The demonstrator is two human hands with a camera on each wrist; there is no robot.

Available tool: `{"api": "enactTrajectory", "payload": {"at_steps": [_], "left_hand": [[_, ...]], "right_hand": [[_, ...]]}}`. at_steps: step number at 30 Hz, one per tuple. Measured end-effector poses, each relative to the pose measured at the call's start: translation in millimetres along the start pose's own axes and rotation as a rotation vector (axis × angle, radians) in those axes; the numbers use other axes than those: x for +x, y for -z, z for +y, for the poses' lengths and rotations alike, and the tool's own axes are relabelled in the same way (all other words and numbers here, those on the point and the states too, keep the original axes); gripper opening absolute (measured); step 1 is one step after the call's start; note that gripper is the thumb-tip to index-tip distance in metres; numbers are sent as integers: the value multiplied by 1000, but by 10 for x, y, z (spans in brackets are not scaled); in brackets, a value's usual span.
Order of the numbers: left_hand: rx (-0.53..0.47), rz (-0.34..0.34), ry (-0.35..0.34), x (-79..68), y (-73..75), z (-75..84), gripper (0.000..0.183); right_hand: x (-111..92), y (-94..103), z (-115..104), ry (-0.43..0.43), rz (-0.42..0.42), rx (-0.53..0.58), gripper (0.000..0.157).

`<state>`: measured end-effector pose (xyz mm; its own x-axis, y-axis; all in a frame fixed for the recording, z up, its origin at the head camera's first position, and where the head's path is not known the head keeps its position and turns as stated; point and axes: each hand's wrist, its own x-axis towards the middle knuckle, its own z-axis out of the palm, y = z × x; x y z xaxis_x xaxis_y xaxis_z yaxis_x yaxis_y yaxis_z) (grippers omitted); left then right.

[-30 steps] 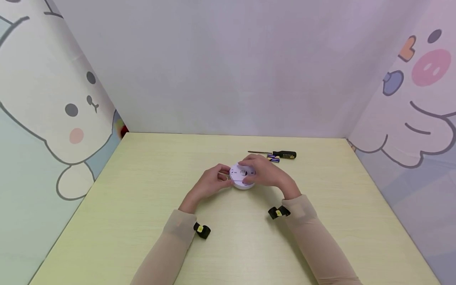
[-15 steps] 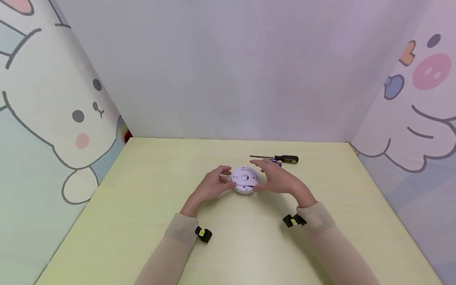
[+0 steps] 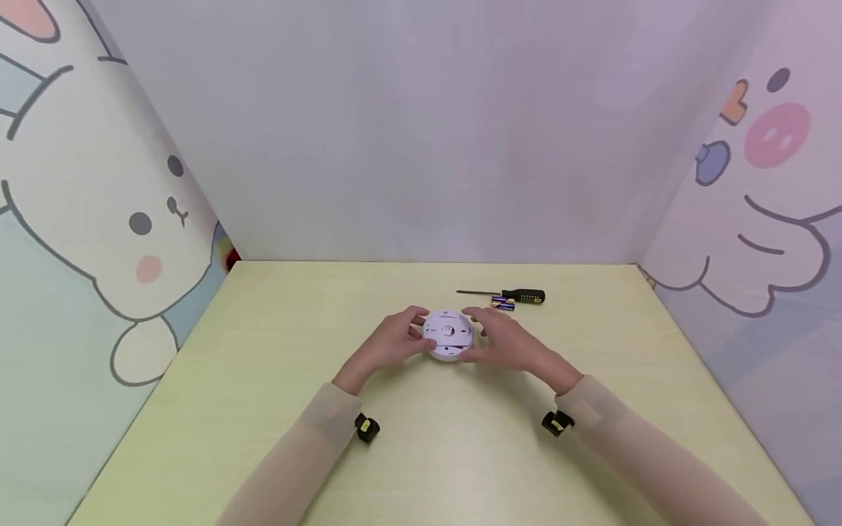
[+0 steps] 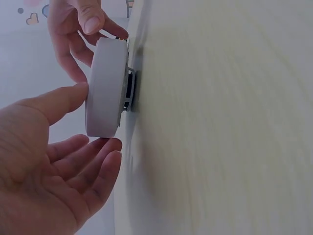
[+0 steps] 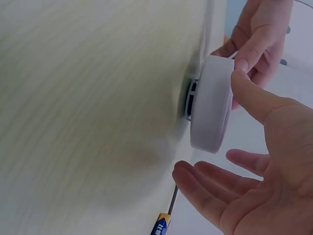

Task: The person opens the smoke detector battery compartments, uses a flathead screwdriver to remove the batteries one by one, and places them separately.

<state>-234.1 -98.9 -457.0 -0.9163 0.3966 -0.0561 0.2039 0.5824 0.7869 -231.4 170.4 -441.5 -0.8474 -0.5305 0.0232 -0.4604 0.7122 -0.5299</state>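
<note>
A white round smoke detector (image 3: 457,321) lies on the table with its flat, marked back upward. In the left wrist view its dark-slotted raised part (image 4: 130,90) faces the tabletop. My left hand (image 3: 395,340) holds the detector's left side, thumb on the near upper edge and fingertips at the rim. On the other side is my right hand (image 3: 506,340), curved around the edge. Its thumb touches the rim in the right wrist view, while its remaining fingers (image 5: 195,188) are spread apart from the detector (image 5: 210,103).
Behind the right hand lie a black-handled screwdriver (image 3: 522,295) and blue batteries (image 3: 503,305). Printed cloth walls stand at left and right, with a plain wall at the table's back edge. Each sleeve carries a small black wrist device (image 3: 558,422).
My right hand has come off the detector's upper face and moved to its right side, its fingers spreading. The left hand stays at the left rim. The head view has shifted slightly.
</note>
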Motion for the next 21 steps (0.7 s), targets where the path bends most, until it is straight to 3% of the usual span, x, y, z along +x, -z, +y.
{"api": "enactTrajectory", "payload": {"at_steps": [10,21], "left_hand": [[84,-28,-12,35,31,57,61],[105,-3,10,44,11,84,55]], "right_hand": [[31,-117,18,10,34,26,79],[55,-97,-26,-4,30,47,71]]}}
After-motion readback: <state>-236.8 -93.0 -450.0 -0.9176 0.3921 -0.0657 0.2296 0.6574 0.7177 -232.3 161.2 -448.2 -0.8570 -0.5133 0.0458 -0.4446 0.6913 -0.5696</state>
